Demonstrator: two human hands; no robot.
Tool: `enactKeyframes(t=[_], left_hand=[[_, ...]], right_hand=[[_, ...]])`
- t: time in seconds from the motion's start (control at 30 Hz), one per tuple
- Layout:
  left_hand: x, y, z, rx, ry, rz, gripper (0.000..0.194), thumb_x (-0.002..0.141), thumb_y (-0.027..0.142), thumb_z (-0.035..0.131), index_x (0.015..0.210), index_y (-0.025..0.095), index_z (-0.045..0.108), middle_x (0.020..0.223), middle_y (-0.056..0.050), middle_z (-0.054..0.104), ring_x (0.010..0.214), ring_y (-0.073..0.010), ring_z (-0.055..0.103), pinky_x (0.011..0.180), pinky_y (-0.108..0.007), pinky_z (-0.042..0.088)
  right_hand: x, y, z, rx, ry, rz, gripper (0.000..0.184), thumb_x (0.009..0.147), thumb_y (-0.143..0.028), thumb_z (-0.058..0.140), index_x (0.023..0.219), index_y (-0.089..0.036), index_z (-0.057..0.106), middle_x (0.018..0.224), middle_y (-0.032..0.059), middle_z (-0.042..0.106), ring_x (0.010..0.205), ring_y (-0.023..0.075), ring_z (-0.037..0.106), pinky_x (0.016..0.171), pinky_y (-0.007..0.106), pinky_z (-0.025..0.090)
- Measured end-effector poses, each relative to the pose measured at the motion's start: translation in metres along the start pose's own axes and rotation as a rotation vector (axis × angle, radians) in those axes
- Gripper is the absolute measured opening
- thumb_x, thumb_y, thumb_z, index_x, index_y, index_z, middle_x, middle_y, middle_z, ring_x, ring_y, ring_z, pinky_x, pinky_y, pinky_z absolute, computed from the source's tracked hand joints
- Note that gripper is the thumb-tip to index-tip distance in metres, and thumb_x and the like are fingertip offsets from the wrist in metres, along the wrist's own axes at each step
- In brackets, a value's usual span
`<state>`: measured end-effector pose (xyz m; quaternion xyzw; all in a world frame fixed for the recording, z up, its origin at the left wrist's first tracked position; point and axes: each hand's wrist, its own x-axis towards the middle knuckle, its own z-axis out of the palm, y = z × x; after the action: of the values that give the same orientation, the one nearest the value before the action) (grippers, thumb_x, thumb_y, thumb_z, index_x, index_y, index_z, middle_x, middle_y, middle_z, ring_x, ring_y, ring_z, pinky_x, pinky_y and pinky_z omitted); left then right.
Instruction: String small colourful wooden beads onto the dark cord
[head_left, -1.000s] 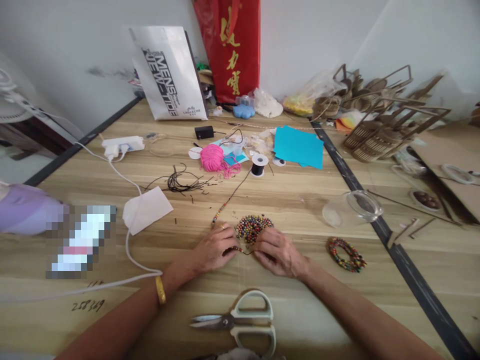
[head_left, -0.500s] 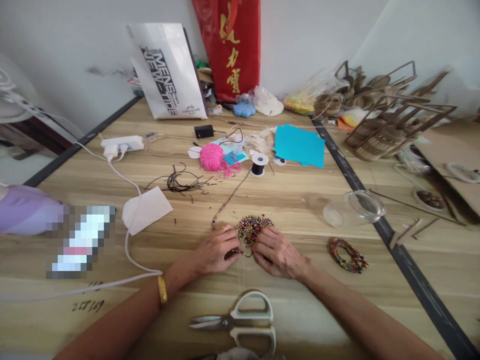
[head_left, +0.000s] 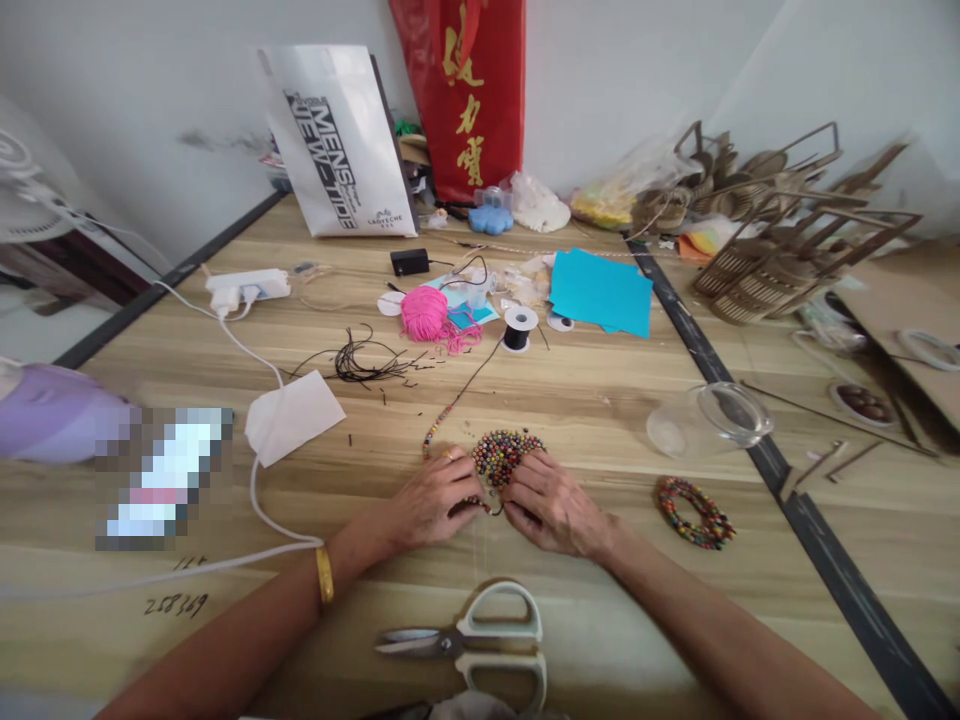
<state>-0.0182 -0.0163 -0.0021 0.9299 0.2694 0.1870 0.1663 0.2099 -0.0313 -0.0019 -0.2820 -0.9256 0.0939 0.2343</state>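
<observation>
My left hand [head_left: 436,497] is closed around a string of small multicoloured beads [head_left: 430,436]. The black cord [head_left: 480,368] carrying them runs back to a spool [head_left: 517,330]. My right hand [head_left: 553,503] pinches the cord's near end, a short dark stretch between my two hands; its fingertips are partly hidden. Just beyond my fingers lies a pile of loose beads [head_left: 504,455], touching or nearly touching both hands. To the right rests a coiled bead bracelet [head_left: 671,520]. Scissors with white handles [head_left: 499,630] lie in front of me.
A clear glass jar [head_left: 675,420] lies on its side at right. Pink yarn [head_left: 424,314], black cord pieces [head_left: 367,360] and blue sheets [head_left: 600,290] are farther back. At left are a white paper [head_left: 296,415], a white cable [head_left: 255,490] and a blurred-out phone [head_left: 169,470].
My right hand has shifted slightly left, and the visible cord between my hands is shorter. The left hand stays nearly in place, gripping the beaded string.
</observation>
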Motion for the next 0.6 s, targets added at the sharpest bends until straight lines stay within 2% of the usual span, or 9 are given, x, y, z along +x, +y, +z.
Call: enactKeyframes(t=[0.33, 0.6], left_hand=[[0.000, -0.003, -0.017, -0.100, -0.029, 0.005, 0.003, 0.082, 0.019, 0.061, 0.082, 0.017, 0.062, 0.086, -0.005, 0.056, 0.090, -0.0185, 0.050, 0.087, -0.032, 0.042], [-0.002, -0.007, -0.018, -0.142, -0.048, 0.029, 0.005, 0.079, 0.015, 0.062, 0.083, 0.018, 0.062, 0.088, -0.005, 0.057, 0.093, -0.0191, 0.050, 0.088, -0.032, 0.041]], right_hand=[[-0.001, 0.000, 0.000, 0.010, -0.013, 0.008, 0.013, 0.089, -0.017, 0.048, 0.082, -0.016, 0.059, 0.075, 0.0048, 0.055, 0.077, 0.0181, 0.047, 0.076, 0.034, 0.039], [0.000, 0.000, 0.001, 0.035, 0.004, 0.003, 0.013, 0.089, -0.016, 0.047, 0.083, -0.016, 0.059, 0.075, 0.0049, 0.055, 0.077, 0.0184, 0.047, 0.076, 0.035, 0.039]])
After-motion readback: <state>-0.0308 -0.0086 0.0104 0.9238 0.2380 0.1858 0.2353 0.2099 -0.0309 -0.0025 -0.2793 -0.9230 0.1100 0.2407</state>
